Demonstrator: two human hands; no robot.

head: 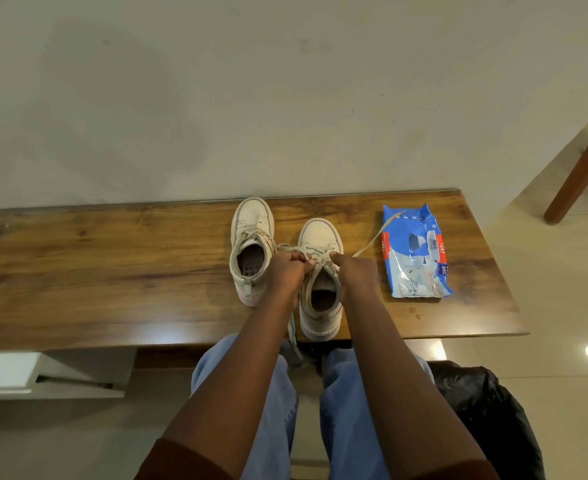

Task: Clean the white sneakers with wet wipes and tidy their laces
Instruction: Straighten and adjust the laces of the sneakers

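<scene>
Two white high-top sneakers stand side by side on a wooden table [112, 265], toes toward the wall. The left sneaker [251, 247] has loose laces and nobody touches it. Over the right sneaker [320, 282], my left hand [287, 271] and my right hand [353, 271] each pinch a lace near the top eyelets. One lace end [377, 237] runs out to the right and lies across a blue pack of wet wipes [415, 252]. Another lace end hangs over the table's near edge.
The table's back edge meets a plain wall. A brown wooden leg [580, 168] stands on the tiled floor at the far right. A black bag [486, 410] lies on the floor by my right knee. My legs in blue jeans are under the near edge.
</scene>
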